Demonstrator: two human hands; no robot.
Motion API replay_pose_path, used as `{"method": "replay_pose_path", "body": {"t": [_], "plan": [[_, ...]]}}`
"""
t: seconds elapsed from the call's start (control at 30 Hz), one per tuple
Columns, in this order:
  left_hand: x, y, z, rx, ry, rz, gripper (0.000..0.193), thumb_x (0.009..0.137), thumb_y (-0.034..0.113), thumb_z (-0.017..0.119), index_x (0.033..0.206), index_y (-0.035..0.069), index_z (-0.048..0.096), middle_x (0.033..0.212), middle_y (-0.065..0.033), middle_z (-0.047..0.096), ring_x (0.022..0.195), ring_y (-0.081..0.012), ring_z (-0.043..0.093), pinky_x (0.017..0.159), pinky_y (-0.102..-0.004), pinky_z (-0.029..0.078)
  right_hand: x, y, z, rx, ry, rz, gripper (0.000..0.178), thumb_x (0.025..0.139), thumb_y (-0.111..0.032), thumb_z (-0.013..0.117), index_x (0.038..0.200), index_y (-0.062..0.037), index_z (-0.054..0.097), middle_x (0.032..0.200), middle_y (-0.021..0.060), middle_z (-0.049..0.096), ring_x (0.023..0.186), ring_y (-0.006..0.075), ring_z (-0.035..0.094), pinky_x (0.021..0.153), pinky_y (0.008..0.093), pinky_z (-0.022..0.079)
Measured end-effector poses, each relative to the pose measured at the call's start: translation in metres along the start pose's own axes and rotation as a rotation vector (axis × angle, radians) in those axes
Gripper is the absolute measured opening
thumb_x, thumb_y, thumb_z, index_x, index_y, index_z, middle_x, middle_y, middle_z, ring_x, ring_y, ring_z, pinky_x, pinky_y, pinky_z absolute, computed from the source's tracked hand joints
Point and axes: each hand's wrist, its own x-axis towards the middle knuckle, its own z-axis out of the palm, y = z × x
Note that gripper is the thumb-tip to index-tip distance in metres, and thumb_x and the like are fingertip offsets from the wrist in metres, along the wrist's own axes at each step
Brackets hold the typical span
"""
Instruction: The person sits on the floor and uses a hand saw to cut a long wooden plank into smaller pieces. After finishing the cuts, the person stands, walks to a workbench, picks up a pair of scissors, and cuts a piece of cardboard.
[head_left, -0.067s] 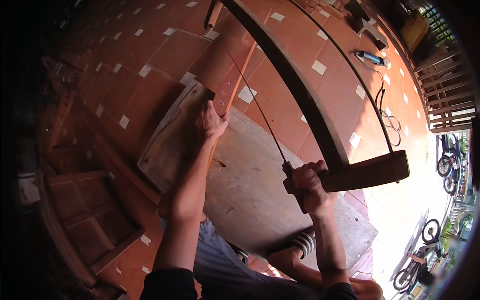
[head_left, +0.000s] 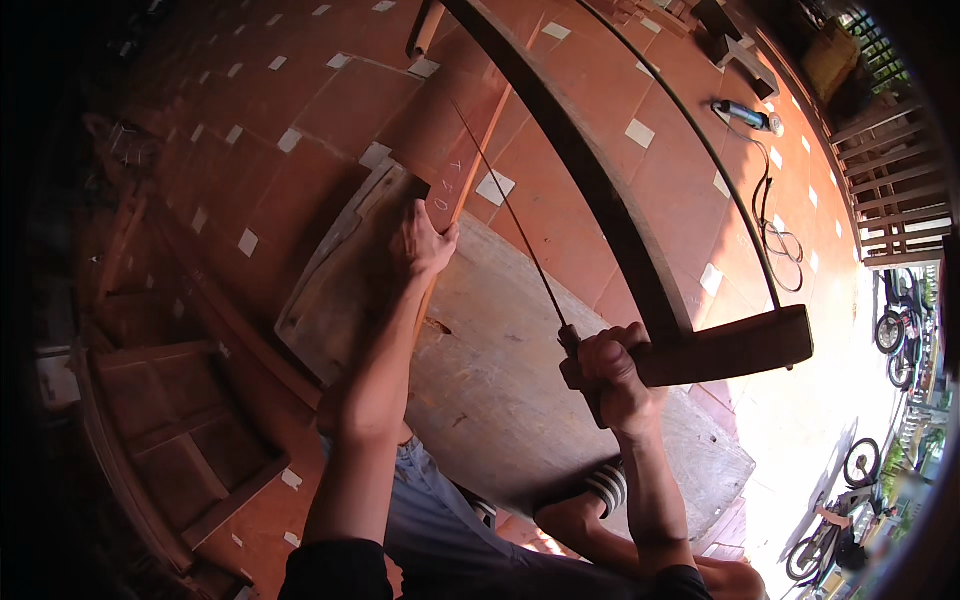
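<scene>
My right hand (head_left: 618,378) is wrapped round the end of a wooden frame saw (head_left: 590,165), by its grip and crosspiece. The saw's thin blade (head_left: 520,222) slants up and left to the edge of a reddish wooden plank (head_left: 462,178) with chalk marks. I cannot make out whether the blade has cut in. My left hand (head_left: 428,242) clasps that plank, fingers over its top and thumb by its right edge, nearer to me than the blade. Beneath the plank lies a worn, pale wooden board (head_left: 540,370); my left forearm hides part of both.
On the tiled floor at the far right lie a blue power tool (head_left: 742,116) and its black cable (head_left: 768,225). A panelled wooden frame (head_left: 180,440) stands at the left. A sandalled foot (head_left: 580,505) is by the board. Motorbikes (head_left: 835,520) stand in sunlight at right.
My right hand and the saw have shifted slightly left and towards me. The left hand and the plank stay where they were.
</scene>
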Motion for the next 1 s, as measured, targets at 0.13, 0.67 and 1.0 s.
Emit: {"method": "replay_pose_path", "body": {"t": [0.13,0.67,1.0], "plan": [[0.002,-0.005,0.001,-0.003,0.013,0.048,0.067,0.084,0.04,0.078,0.135,0.011,0.046,0.125,-0.017,0.063,0.114,-0.0392,0.064,0.088,-0.052,0.055,0.004,0.027,0.009,-0.023,-0.019,-0.006,0.033,0.102,-0.021,0.069,0.082,-0.0007,0.053,0.068,0.0099,0.056,0.059,0.0182,0.051,0.055,0.0352,0.044],[0.014,-0.012,0.009,-0.281,0.057,0.185,0.081,0.078,0.023,0.079,0.15,0.022,0.042,0.14,-0.014,0.059,0.123,-0.0409,0.061,0.097,-0.0506,0.053,0.016,0.088,0.023,0.054,-0.014,0.13,0.034,0.1,-0.019,0.069,0.079,-0.0085,0.045,0.066,0.0071,0.052,0.058,0.0183,0.044,0.06,0.037,0.038],[0.02,-0.005,-0.008,-0.277,-0.057,0.172,0.086,0.075,0.019,0.079,0.152,0.015,0.04,0.141,-0.0171,0.06,0.124,-0.041,0.061,0.101,-0.0494,0.051,0.013,0.093,0.015,-0.05,0.01,0.159,0.033,0.1,-0.021,0.07,0.081,-0.0088,0.046,0.066,0.0078,0.053,0.059,0.0185,0.046,0.062,0.0372,0.04]]}}
